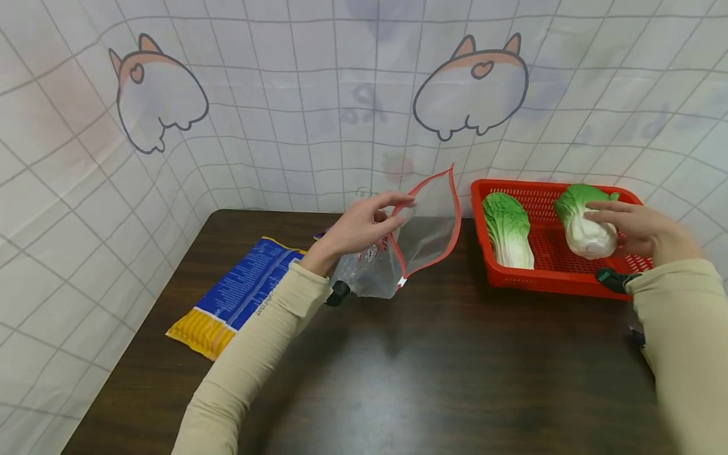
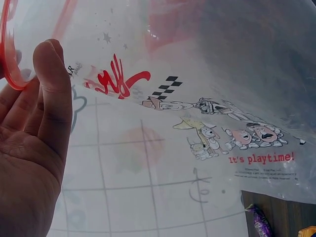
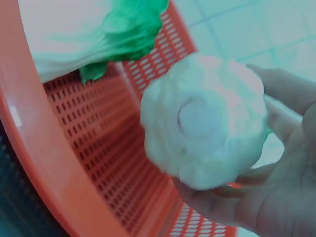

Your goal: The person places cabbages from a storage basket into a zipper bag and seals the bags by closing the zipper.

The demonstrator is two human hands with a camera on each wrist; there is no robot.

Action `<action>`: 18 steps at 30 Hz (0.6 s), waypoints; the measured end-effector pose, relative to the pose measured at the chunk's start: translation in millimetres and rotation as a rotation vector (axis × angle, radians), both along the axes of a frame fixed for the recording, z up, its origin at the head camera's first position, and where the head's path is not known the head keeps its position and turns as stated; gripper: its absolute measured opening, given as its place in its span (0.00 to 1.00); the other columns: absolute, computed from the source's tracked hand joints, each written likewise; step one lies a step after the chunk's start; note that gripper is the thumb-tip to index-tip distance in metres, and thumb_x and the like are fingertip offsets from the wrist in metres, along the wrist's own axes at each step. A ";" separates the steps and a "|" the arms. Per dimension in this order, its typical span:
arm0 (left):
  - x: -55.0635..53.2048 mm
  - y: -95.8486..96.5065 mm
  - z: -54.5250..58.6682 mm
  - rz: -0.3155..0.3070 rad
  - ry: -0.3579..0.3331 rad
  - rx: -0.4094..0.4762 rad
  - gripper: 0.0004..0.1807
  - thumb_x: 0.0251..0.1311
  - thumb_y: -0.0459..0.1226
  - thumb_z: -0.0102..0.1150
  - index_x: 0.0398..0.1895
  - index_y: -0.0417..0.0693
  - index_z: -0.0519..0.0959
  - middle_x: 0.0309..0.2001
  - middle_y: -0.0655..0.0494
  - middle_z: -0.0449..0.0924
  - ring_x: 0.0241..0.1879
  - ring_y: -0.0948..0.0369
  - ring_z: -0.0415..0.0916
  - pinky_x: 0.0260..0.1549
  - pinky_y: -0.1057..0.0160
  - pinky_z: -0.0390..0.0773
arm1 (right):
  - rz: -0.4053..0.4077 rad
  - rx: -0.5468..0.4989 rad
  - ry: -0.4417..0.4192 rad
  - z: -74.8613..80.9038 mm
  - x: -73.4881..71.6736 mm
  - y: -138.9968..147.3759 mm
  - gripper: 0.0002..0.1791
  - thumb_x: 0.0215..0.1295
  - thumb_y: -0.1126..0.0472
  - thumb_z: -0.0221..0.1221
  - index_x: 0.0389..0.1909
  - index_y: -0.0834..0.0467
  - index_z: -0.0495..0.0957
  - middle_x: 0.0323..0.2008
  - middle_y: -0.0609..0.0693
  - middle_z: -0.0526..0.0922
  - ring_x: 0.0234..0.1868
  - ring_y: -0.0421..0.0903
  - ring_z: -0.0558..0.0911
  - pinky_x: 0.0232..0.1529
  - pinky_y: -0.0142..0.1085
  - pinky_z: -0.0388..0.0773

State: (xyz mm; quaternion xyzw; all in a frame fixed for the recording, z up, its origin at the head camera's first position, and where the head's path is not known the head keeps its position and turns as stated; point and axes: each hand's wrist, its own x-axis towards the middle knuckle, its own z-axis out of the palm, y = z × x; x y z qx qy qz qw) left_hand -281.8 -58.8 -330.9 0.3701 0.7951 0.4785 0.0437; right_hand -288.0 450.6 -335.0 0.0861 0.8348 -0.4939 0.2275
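Note:
My left hand (image 1: 361, 226) pinches the edge of a clear zip bag (image 1: 429, 218) at its red zip strip. The bag's mouth gapes toward the right, and its printed lower part lies behind the wrist. In the left wrist view, cartoon figures and red lettering show on the bag (image 2: 256, 116), with the thumb against the red edge. Over the red basket (image 1: 483, 246), my right hand (image 1: 643, 229) grips a bok choy (image 1: 590, 232) from the right. The right wrist view has its pale round base (image 3: 205, 121) facing the camera, fingers curled about the side.
A napa cabbage (image 1: 508, 230) leans inside the basket on its left side. On the left of the dark table (image 1: 426, 379) lies a blue and yellow packet (image 1: 241, 294), partly behind the left forearm. A small purple wrapper (image 2: 260, 223) sits beyond the bag. A patterned white curtain (image 1: 307, 95) closes off the back.

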 end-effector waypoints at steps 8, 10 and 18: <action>1.0 0.2 1.5 0.002 0.001 -0.009 0.22 0.70 0.40 0.54 0.66 0.54 0.71 0.61 0.55 0.75 0.22 0.54 0.76 0.23 0.58 0.80 | 0.047 -0.059 0.157 20.4 9.5 -21.2 0.28 0.75 0.47 0.48 0.72 0.35 0.51 0.60 0.45 0.53 0.41 0.33 0.77 0.42 0.37 0.80; 1.4 -0.1 1.9 0.006 -0.007 -0.009 0.22 0.70 0.40 0.54 0.66 0.56 0.71 0.61 0.56 0.75 0.22 0.54 0.76 0.23 0.58 0.80 | 0.050 -0.054 0.206 25.2 14.8 -30.8 0.27 0.75 0.48 0.48 0.71 0.36 0.53 0.59 0.48 0.55 0.40 0.35 0.77 0.41 0.36 0.80; 0.4 0.1 1.1 0.002 0.008 -0.004 0.22 0.70 0.39 0.54 0.66 0.53 0.71 0.61 0.54 0.76 0.22 0.55 0.76 0.22 0.57 0.80 | -0.073 -0.400 0.298 34.9 36.1 -71.5 0.30 0.74 0.52 0.50 0.73 0.43 0.52 0.62 0.47 0.55 0.42 0.36 0.77 0.39 0.29 0.77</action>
